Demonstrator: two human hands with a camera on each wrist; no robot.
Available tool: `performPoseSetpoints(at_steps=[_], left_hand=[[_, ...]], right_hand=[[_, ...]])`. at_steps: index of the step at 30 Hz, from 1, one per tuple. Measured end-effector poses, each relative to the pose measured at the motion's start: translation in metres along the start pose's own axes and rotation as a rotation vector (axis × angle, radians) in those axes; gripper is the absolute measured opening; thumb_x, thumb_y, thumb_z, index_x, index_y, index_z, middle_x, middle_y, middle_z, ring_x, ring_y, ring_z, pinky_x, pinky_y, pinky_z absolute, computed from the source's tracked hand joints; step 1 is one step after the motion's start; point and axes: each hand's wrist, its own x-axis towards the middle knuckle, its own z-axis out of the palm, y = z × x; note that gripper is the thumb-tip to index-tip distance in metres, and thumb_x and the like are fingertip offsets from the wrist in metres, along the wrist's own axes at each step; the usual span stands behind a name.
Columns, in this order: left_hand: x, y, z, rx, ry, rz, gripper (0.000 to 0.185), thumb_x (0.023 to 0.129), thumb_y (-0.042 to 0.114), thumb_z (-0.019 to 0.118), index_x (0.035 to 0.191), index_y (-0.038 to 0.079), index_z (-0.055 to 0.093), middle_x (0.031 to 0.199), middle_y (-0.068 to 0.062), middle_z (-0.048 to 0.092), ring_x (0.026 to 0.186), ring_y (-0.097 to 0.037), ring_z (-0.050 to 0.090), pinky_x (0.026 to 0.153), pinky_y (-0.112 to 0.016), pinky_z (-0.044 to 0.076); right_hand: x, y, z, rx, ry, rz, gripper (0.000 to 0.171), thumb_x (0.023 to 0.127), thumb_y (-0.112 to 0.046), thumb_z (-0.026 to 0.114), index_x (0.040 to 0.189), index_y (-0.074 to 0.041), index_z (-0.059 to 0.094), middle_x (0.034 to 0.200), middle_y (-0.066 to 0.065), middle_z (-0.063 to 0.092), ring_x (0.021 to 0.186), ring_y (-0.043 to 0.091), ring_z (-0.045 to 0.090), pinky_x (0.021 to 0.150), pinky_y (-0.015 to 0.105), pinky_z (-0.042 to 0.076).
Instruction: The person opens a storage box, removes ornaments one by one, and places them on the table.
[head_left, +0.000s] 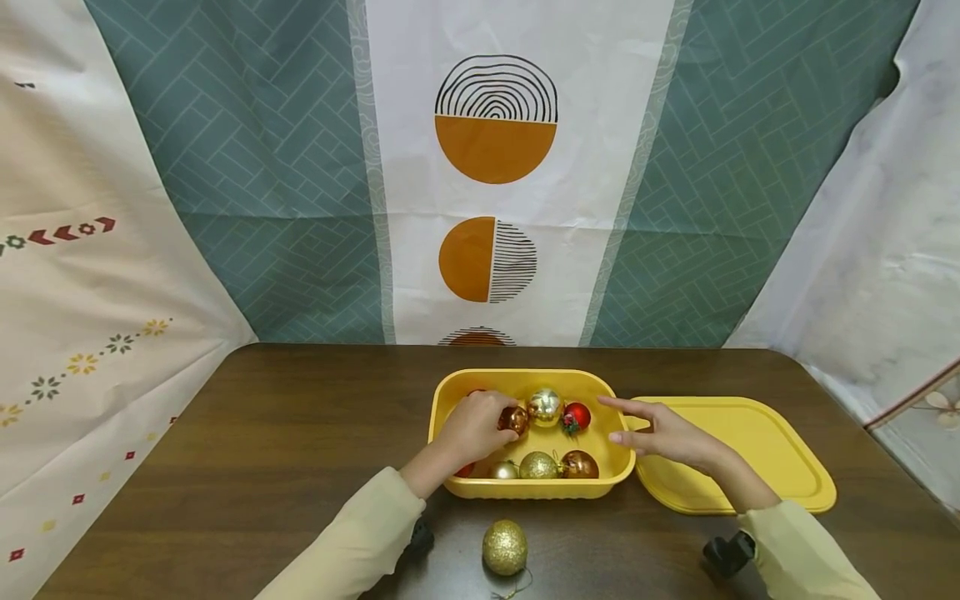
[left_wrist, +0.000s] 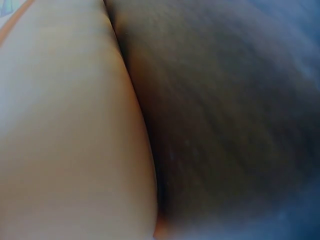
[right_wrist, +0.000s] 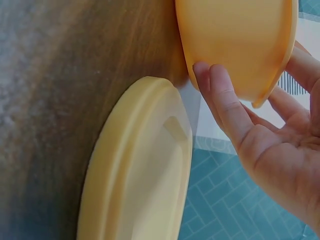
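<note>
A yellow plastic tub (head_left: 450, 400) stands mid-table and holds several shiny and glittery baubles in gold, copper and red. My left hand (head_left: 487, 419) reaches into the tub from the left, its fingers curled round a copper bauble (head_left: 516, 419). My right hand (head_left: 628, 422) lies open at the tub's right end. Its straight fingers (right_wrist: 225, 102) rest against the outer wall of the tub (right_wrist: 235, 45), and one finger stretches over the rim. The left wrist view is a blur of pale sleeve or skin and dark table.
The tub's yellow lid (head_left: 757, 450) lies flat on the table right of the tub, under my right forearm, and the lid (right_wrist: 135, 165) shows edge-on in the right wrist view. A gold glitter bauble (head_left: 504, 547) sits loose in front of the tub. Patterned cloths hang behind the table.
</note>
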Motion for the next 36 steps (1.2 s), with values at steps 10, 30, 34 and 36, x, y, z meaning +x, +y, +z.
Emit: performPoseSetpoints(at_steps=[10, 30, 34, 36], left_hand=[[-0.001, -0.004, -0.003, -0.058, 0.0, -0.014, 0.036, 0.073, 0.019, 0.076, 0.104, 0.002, 0.067, 0.097, -0.008, 0.067, 0.087, -0.02, 0.062, 0.074, -0.029, 0.05], [-0.044, -0.042, -0.074, -0.409, 0.27, -0.162, 0.038, 0.07, 0.008, 0.078, 0.104, -0.003, 0.066, 0.1, -0.015, 0.067, 0.09, -0.025, 0.064, 0.077, -0.037, 0.052], [-0.057, -0.062, -0.082, -0.39, 0.279, -0.229, 0.038, 0.071, 0.01, 0.077, 0.105, -0.002, 0.066, 0.1, -0.017, 0.067, 0.09, -0.027, 0.065, 0.077, -0.037, 0.052], [-0.064, -0.071, -0.084, -0.369, 0.278, -0.263, 0.039, 0.072, 0.012, 0.077, 0.106, -0.002, 0.066, 0.099, -0.017, 0.067, 0.09, -0.028, 0.065, 0.076, -0.036, 0.052]], right_hand=[[0.004, -0.002, 0.001, 0.022, -0.014, 0.015, 0.064, 0.088, -0.024, 0.061, 0.14, -0.002, 0.032, 0.14, 0.033, 0.025, 0.1, 0.029, 0.054, 0.075, 0.033, 0.051], [0.001, -0.004, 0.002, 0.057, -0.017, 0.03, 0.065, 0.088, -0.022, 0.061, 0.141, -0.002, 0.03, 0.142, 0.033, 0.021, 0.109, 0.031, 0.052, 0.081, 0.041, 0.05], [0.001, -0.003, 0.002, 0.058, -0.02, 0.038, 0.065, 0.088, -0.023, 0.061, 0.141, -0.002, 0.03, 0.142, 0.033, 0.02, 0.11, 0.032, 0.052, 0.081, 0.042, 0.05], [0.001, -0.003, 0.002, 0.055, -0.021, 0.042, 0.066, 0.087, -0.024, 0.061, 0.141, -0.003, 0.03, 0.142, 0.033, 0.02, 0.11, 0.032, 0.052, 0.081, 0.042, 0.05]])
